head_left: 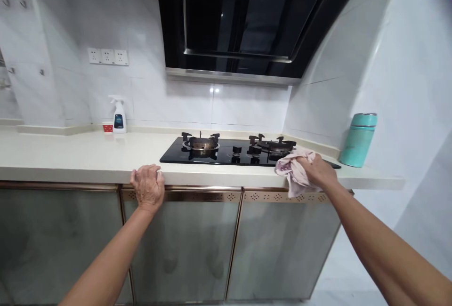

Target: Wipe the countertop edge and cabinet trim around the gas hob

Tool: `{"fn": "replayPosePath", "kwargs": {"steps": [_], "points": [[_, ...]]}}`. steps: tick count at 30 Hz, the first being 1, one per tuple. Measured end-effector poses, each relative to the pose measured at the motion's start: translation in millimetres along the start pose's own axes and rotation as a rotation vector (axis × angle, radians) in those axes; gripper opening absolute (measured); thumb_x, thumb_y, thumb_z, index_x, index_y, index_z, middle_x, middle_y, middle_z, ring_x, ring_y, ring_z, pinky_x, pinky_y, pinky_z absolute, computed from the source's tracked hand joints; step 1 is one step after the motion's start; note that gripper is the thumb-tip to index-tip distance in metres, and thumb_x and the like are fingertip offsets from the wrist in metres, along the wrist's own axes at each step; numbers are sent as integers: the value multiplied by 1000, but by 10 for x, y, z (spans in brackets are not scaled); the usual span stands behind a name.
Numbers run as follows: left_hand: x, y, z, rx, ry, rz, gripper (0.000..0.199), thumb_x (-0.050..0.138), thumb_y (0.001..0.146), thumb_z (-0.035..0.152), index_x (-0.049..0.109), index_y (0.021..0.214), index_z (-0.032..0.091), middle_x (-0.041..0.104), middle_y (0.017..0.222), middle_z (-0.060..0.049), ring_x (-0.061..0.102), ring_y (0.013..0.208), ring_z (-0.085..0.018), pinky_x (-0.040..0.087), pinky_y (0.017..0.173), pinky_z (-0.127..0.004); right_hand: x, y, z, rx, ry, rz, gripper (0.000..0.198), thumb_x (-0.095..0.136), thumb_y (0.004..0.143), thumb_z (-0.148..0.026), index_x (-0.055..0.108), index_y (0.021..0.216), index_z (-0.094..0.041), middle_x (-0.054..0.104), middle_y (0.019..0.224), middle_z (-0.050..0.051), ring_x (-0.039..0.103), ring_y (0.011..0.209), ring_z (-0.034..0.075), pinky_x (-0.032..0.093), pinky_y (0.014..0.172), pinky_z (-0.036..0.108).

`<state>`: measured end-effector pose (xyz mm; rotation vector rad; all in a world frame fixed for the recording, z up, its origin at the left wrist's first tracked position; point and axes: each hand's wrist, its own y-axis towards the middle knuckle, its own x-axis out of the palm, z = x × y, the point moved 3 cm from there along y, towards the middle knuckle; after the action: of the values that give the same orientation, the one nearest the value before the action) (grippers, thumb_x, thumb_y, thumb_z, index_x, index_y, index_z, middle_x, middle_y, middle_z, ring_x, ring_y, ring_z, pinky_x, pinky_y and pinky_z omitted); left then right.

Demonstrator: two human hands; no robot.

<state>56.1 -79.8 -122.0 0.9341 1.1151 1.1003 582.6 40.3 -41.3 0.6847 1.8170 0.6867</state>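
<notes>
My right hand (316, 170) is closed around a crumpled pale pink cloth (295, 169). The cloth lies on the front right of the black glass gas hob (226, 156), and part of it hangs over the counter's front edge. To the left of the hob, my left hand (148, 184) leans on the edge of the cream countertop (81, 155), fingers slightly apart over the top and nothing held. The hob has a left burner (201, 143), a right burner (274, 146) partly behind the cloth, and black knobs (236, 151) between them.
A turquoise bottle (359, 140) stands right of the hob by the wall. A white spray bottle (119, 116) and a small red-and-white cup (107, 127) are at the back left. Overhead slopes a black range hood (233, 19). Glass-fronted cabinets (187, 245) lie below.
</notes>
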Motion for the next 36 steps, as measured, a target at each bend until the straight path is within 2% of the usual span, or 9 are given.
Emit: {"fn": "replayPosePath", "kwargs": {"steps": [2, 5, 14, 18, 21, 26, 29, 32, 36], "points": [[37, -13, -17, -1, 0, 7, 29, 41, 97, 33, 65, 109, 21, 70, 116, -12, 54, 123, -29, 22, 118, -53, 34, 37, -97, 57, -9, -19, 62, 33, 97, -56, 63, 116, -5, 69, 96, 33, 69, 84, 35, 40, 68, 45], [72, -25, -45, -1, -5, 0, 28, 41, 96, 32, 64, 109, 23, 70, 117, -11, 54, 123, -29, 21, 118, -54, 196, 72, -505, 26, 18, -119, 51, 38, 97, -52, 62, 116, -13, 71, 100, 25, 69, 85, 31, 41, 69, 42], [124, -45, -16, -43, -33, 53, 27, 40, 96, 31, 64, 107, 23, 69, 114, -11, 52, 125, -29, 17, 120, -56, 562, -67, -2236, -249, 119, -442, 24, 53, 91, -39, 62, 99, -18, 72, 89, 13, 66, 76, 24, 47, 74, 38], [136, -48, -57, -23, -28, 43, 28, 40, 97, 33, 64, 107, 23, 69, 115, -11, 52, 124, -29, 18, 119, -56, 693, -306, -3005, -414, 265, -531, 30, 57, 87, -44, 61, 107, -22, 72, 98, 9, 64, 80, 22, 47, 74, 35], [131, -40, -93, 12, -11, 24, 29, 41, 98, 35, 65, 108, 22, 70, 116, -11, 53, 123, -29, 19, 118, -55, 712, -461, -3385, -557, 406, -568, 35, 64, 80, -47, 61, 107, -24, 72, 105, 4, 63, 90, 21, 46, 79, 31], [99, -17, -147, 46, 8, -5, 30, 41, 98, 36, 66, 109, 23, 70, 118, -11, 53, 122, -29, 21, 116, -53, 609, -560, -3470, -669, 646, -623, 27, 61, 79, -40, 64, 98, -21, 70, 99, -1, 61, 88, 16, 45, 78, 26], [84, -3, -175, 70, 21, -26, 30, 42, 98, 37, 66, 111, 24, 71, 118, -10, 54, 121, -29, 23, 115, -51, 513, -564, -3368, -627, 850, -690, 27, 59, 79, -36, 68, 99, -20, 71, 102, -1, 61, 94, 16, 46, 83, 25], [75, 8, -186, 73, 29, -24, 30, 43, 97, 37, 67, 111, 25, 71, 118, -10, 53, 122, -29, 23, 115, -52, 441, -686, -3166, -456, 1064, -762, 30, 58, 80, -38, 70, 100, -19, 72, 104, 0, 62, 97, 19, 48, 87, 29], [57, 18, -159, 75, 18, -16, 30, 43, 97, 37, 67, 111, 24, 70, 118, -11, 54, 121, -30, 24, 114, -53, 364, -1115, -2659, -387, 970, -796, 26, 57, 82, -39, 70, 93, -19, 73, 97, 2, 64, 90, 20, 51, 82, 32]]}}
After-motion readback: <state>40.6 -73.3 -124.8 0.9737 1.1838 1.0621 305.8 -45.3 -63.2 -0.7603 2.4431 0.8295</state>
